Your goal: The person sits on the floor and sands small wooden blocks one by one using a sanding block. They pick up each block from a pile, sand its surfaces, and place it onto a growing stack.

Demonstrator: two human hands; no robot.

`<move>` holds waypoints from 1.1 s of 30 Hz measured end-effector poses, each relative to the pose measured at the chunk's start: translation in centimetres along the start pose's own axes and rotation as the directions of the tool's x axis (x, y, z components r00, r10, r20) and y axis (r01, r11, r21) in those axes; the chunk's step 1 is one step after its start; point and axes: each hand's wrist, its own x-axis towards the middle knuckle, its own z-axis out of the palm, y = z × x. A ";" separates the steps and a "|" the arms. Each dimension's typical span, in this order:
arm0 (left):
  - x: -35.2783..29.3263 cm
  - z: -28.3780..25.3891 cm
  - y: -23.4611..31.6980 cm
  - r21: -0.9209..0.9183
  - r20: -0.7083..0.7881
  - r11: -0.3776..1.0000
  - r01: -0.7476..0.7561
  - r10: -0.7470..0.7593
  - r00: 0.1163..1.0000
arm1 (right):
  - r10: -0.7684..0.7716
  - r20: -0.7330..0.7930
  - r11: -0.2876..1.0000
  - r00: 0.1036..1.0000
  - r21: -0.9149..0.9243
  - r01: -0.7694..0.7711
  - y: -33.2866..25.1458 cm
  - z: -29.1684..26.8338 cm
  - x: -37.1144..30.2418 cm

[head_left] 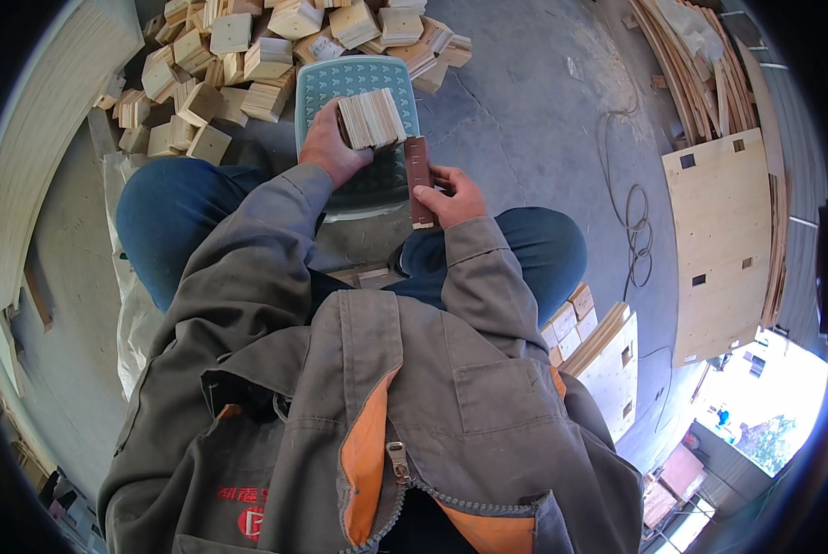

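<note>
Your L hand (333,150) clamps the pale, chunky layered-plywood block (371,120) over the teal patterned plastic stool (314,90), prob. to steady it; your R hand (457,196)'s closed on the long, reddish-brown stapled bar (419,175) at the stool's R edge, prob. for control.

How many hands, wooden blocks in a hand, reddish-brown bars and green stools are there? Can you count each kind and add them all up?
Hands: 2, the left hand and right hand
Wooden block in a hand: 1
Reddish-brown bar: 1
Green stool: 1
Total: 5
</note>
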 end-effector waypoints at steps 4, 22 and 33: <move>0.0 0.0 0.0 0.007 0.002 1.000 0.005 -0.005 1.000 | -0.005 -0.001 1.000 1.000 -0.014 0.005 0.0 0.0 0.0; 0.3 0.3 -0.5 -0.026 -0.011 1.000 -0.014 0.014 1.000 | 0.006 -0.005 1.000 1.000 -0.007 -0.006 -0.8 0.1 -0.2; 0.1 -0.1 0.0 -0.004 0.002 1.000 0.013 -0.013 1.000 | 0.047 -0.026 0.985 0.999 0.169 -0.042 -0.8 0.2 -0.1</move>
